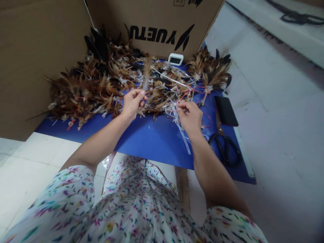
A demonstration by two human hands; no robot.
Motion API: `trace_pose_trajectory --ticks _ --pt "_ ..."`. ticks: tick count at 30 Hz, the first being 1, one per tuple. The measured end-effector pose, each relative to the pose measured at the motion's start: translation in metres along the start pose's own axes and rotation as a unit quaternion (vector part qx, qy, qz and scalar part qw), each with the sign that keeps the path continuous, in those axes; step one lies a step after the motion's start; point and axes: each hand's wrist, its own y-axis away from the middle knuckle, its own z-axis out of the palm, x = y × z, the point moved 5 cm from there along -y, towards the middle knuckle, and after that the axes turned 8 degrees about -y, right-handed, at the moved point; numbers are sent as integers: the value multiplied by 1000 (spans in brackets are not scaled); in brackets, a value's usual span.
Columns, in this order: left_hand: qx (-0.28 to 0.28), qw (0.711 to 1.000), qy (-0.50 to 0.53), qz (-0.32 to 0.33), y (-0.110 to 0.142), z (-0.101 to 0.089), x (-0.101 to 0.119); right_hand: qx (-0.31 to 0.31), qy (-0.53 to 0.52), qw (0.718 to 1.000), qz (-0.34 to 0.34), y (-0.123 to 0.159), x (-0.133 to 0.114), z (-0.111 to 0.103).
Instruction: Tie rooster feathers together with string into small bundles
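Observation:
My left hand (133, 104) pinches a brown feather (147, 72) by its pale fluffy base, with the tip pointing up and away from me. To its right, my right hand (190, 116) is closed at a tangle of clear plastic strips (174, 109); one long strip hangs down towards the near edge of the blue board. Behind both hands spread many brown and black feathers (93, 84), many tied in small bunches. Thin red string (196, 89) runs over the board just beyond my right hand. Its fingertips partly hide the strips.
A cardboard box (157, 17) stands behind the feathers, with another cardboard panel (37, 67) at left. A small white digital clock (175, 59) leans near the box. At the right of the blue board (152, 141) lie a black phone (226, 110) and black-handled scissors (225, 148).

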Motion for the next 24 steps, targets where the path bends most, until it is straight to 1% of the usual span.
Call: trace_pose_trajectory --ticks 2,4,7,10,13,16,20,24 --pt "-1 1000 10 -1 -1 0 -1 20 4 1000 -19 0 -1 -2" --pt "-3 1000 17 0 -2 0 -1 27 2 999 -25 0 -1 -3" --pt "-4 1000 20 0 -2 0 -3 11 2 999 -32 3 -3 0" --pt "-7 1000 17 -3 -2 0 -4 -16 12 998 -68 6 -7 8" --pt "-8 1000 14 -7 -3 0 -5 -57 35 990 -127 9 -11 20" --pt "-9 1000 20 -10 -4 0 -4 -115 79 976 -169 10 -16 35" --pt "-11 999 34 -12 -4 1 -3 -194 191 945 -180 5 -22 54" --pt "-11 999 35 -13 -3 1 -2 -248 284 908 -181 -2 -25 68"
